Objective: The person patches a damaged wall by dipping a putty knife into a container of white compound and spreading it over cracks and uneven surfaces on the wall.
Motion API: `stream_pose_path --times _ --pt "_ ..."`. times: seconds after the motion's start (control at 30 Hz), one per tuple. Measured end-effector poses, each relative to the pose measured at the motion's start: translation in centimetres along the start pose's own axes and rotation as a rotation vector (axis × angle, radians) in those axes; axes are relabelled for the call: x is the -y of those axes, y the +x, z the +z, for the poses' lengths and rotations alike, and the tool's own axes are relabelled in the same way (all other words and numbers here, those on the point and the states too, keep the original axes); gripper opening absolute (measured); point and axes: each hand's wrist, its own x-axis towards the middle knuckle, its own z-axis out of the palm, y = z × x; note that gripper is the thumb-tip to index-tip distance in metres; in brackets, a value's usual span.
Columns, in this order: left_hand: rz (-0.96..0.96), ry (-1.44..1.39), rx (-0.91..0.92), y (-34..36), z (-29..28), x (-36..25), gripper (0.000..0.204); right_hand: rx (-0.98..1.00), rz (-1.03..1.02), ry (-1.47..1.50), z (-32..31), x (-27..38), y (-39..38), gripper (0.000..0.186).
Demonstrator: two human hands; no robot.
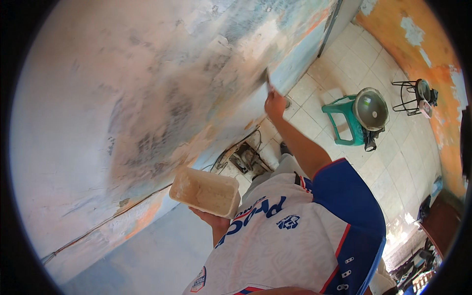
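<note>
Patchy wall (162,93) stands beside tiled floor (393,177). Right hand (275,104) grips a thin tool (268,77) projecting toward it; left hand (216,220) clasps a beige tub (209,209) from below.

An indoor room under repair, maybe in a home, though a shop is also possible.
The long wall (162,73) on the left shows it most clearly: it is patchy, with grey, pinkish and pale blue areas, and a thin cable (98,228) runs along its lower part. On the right, the orange wall (440,51) is peeling in pale spots. The floor (314,115) has light square tiles, as in a house. On it stands a green plastic stool (348,110) bearing a round basin (372,108), and a pale tub (204,191) with smeared inside is near the left wall.
</note>
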Motion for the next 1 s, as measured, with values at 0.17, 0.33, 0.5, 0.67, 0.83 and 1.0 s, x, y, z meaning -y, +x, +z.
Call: stream_pose_path --times 0.17,0.33,0.5,0.67,0.83,1.0 --pt "0.019 0.011 -0.03 1.2 -1.1 -0.2 0.061 0.256 0.09 0.439 1.1 -4.3 -6.9 0.029" --pt "0.036 -0.007 -0.048 0.1 -1.8 -0.9 0.064 -0.249 -0.079 0.259 -6.1 0.9 5.1 0.029" --pt "0.019 0.004 -0.023 0.3 -2.9 -1.0 0.071 -0.277 -0.221 -0.064 -5.3 5.9 9.6 0.031" --pt "0.018 0.014 0.0 0.4 -4.3 -0.7 0.075 0.016 -0.427 -0.114 2.3 6.4 -5.9 0.05" --pt "-0.06 0.059 0.068 1.3 -6.5 -0.8 0.083 0.401 -0.377 0.029 -2.4 3.3 -13.5 0.042" --pt "-0.013 0.023 0.012 0.5 -3.9 0.0 0.07 -0.226 -0.114 -0.038 -7.8 2.7 4.6 0.027"
